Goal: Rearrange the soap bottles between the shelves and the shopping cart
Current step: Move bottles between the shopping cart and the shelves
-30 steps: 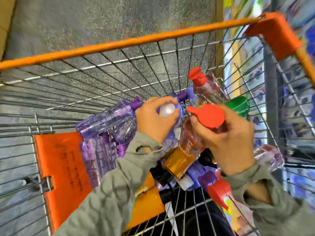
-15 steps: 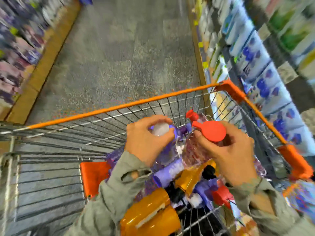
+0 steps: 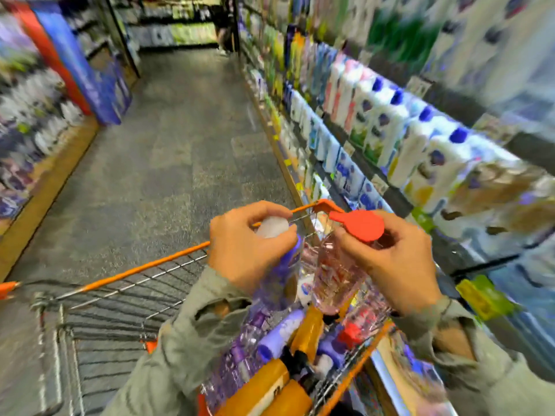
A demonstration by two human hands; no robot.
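My left hand point(image 3: 243, 250) grips the neck of a purple soap bottle with a white cap point(image 3: 285, 265), held above the cart. Beside it, my right hand point(image 3: 393, 265) grips a clear pink soap bottle with a red pump top point(image 3: 336, 274), fingers curled just under the pump. The two bottles hang upright and almost touch. Below them the wire shopping cart with orange rim point(image 3: 144, 267) holds several more bottles: purple, orange and red-capped ones piled at its near right end. The shelves point(image 3: 390, 139) on the right carry rows of white bottles with blue caps.
A grey tiled aisle floor point(image 3: 180, 139) runs ahead. Blurred shelves of goods point(image 3: 33, 121) line the left side too. A blue and red display stand point(image 3: 87, 73) stands at the far left. A person stands far down the aisle point(image 3: 223, 34).
Both hands have lifted their bottles up out of the cart's pile. My view has swung upward from the cart's inside to the aisle and the right shelves.
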